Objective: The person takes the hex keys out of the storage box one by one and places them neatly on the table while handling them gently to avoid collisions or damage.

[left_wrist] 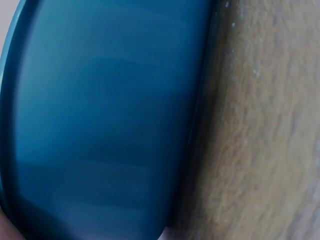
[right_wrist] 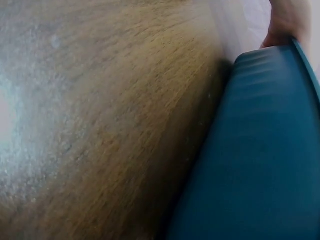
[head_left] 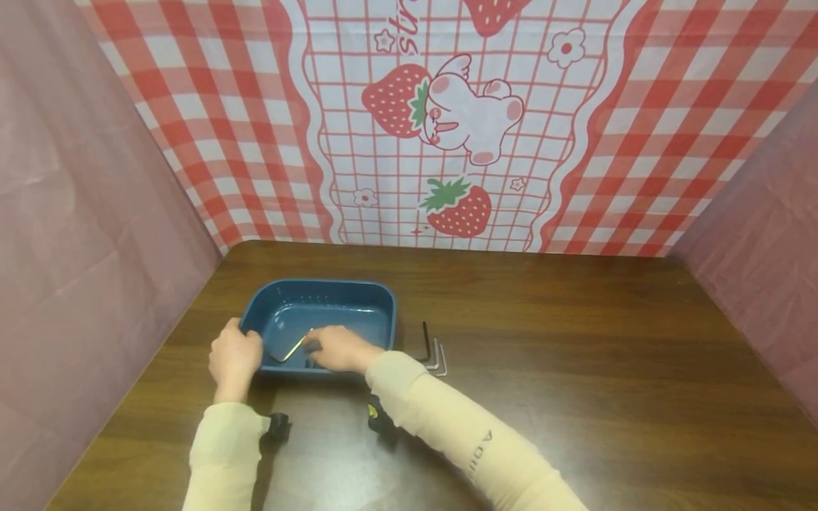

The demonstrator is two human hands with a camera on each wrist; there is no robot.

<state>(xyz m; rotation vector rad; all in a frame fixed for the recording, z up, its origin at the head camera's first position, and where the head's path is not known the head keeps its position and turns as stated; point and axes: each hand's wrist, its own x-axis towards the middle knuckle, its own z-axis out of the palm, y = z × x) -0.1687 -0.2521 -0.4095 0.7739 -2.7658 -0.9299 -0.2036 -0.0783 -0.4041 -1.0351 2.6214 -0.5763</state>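
Observation:
A blue rectangular bin (head_left: 339, 289) stands on the wooden table. My left hand (head_left: 235, 353) grips its left wall near the front corner. Over the bin's front part, my right hand (head_left: 339, 348) pinches one end of a gold-coloured L-shaped hex key (head_left: 295, 349), whose bent end points down to the left inside the bin. A small dark thing below the right fingers is too unclear to name. The left wrist view shows the bin's outer wall (left_wrist: 100, 120) close up; the right wrist view shows the wall (right_wrist: 260, 150) with the left hand (right_wrist: 291, 22) at its far end.
To the right of the bin, a black L-shaped hex key (head_left: 426, 341) and two silver ones (head_left: 442, 358) lie side by side on the table (head_left: 575, 355). A checked cloth with strawberries (head_left: 399, 99) hangs behind, and pink cloths hang at both sides.

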